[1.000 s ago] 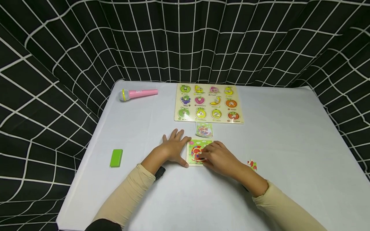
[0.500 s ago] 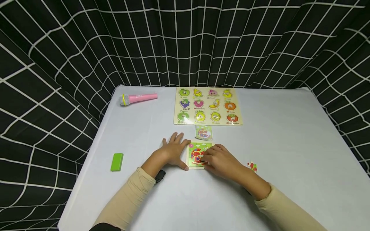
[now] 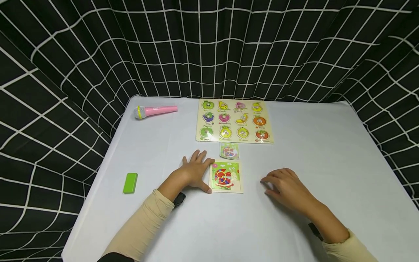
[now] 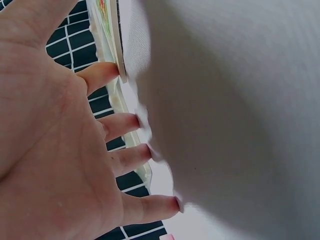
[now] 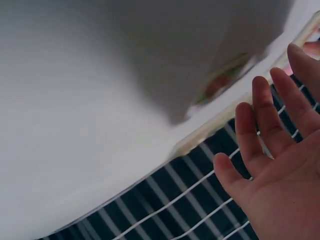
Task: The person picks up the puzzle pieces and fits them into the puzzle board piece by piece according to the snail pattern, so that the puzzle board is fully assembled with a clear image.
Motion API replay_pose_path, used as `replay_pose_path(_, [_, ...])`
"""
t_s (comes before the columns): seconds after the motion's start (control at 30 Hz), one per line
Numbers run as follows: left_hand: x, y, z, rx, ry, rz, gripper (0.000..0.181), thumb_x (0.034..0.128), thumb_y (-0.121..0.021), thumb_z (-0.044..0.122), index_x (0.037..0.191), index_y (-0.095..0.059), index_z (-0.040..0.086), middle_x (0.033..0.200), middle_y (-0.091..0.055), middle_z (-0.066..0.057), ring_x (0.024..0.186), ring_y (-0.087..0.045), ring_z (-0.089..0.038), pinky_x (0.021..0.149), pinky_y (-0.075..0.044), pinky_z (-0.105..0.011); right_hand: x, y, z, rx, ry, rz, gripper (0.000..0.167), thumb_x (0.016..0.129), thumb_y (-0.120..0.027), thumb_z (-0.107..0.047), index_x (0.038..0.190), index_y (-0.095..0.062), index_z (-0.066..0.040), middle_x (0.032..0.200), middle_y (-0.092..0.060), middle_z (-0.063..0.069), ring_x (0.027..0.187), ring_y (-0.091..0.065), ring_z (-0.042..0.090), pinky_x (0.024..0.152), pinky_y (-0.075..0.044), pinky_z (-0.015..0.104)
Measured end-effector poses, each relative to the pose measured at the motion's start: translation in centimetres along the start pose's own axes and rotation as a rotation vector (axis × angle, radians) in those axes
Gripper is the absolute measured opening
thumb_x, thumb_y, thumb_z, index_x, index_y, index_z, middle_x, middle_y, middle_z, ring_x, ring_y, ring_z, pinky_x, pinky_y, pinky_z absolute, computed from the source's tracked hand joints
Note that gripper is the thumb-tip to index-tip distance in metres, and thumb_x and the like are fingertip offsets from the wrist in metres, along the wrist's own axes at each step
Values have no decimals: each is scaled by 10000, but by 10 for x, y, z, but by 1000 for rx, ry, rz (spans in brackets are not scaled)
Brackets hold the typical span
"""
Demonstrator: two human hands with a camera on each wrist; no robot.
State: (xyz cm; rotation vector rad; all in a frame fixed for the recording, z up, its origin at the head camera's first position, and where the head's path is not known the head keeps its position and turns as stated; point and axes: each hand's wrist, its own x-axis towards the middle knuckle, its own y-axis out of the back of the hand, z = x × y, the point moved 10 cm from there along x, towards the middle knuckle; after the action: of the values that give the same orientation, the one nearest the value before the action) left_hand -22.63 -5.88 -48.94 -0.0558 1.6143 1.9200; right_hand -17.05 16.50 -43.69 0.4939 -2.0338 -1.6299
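Observation:
A small square snail jigsaw puzzle (image 3: pixel 224 177) lies in its wooden frame at the table's middle. Pale bare wood shows at its lower right corner. My left hand (image 3: pixel 195 173) is spread at the frame's left side, thumb and index finger touching its edge; the left wrist view shows a fingertip against the frame (image 4: pixel 118 47). To the right, apart from the frame, my right hand (image 3: pixel 286 187) hovers low with loosely bent fingers. In the right wrist view a blurred puzzle piece (image 5: pixel 220 85) lies on the cloth beyond the fingertips; the hand hides it in the head view.
A snail picture card (image 3: pixel 230 150) lies just above the puzzle. Behind it is a fruit peg board (image 3: pixel 234 121). A pink toy microphone (image 3: pixel 157 111) lies back left and a green block (image 3: pixel 130 183) at left. Black gridded cloth (image 3: pixel 209 47) hangs around the white table.
My right hand has left the puzzle and moved right, over where the loose piece lay, uncovering the puzzle's right side. My left hand has stayed at the frame.

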Motion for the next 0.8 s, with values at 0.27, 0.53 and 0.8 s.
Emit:
replay_pose_path(0.27, [-4, 0, -2, -3, 19, -29, 1103, 639, -829, 592, 1526, -267, 253, 1629, -59, -135, 1490, -2, -385, 1086, -161, -712, -32, 5, 31, -1, -100, 6, 306, 716, -846, -169, 998, -731, -144, 1055, -682, 69, 1053, -588, 334, 965, -364, 555])
replay_pose_path(0.53, [-3, -1, -1, -5, 15, -36, 1119, 634, -829, 599, 1531, -254, 256, 1629, -49, -136, 1489, 9, -389, 1087, -153, -713, -41, 4, 38, 3, -131, -9, 329, 725, -842, -167, 1034, -730, -150, 1071, -664, 65, 1083, -577, 340, 968, -361, 591])
replay_pose_path(0.8, [-1, -1, 0, -9, 5, -23, 1104, 640, -833, 586, 1527, -269, 248, 1629, -61, -136, 1490, 1, -385, 1084, -146, -718, -47, 7, 42, -4, -152, -7, 350, 723, -838, -145, 1053, -720, -142, 1014, -699, 26, 1039, -614, 339, 948, -388, 562])
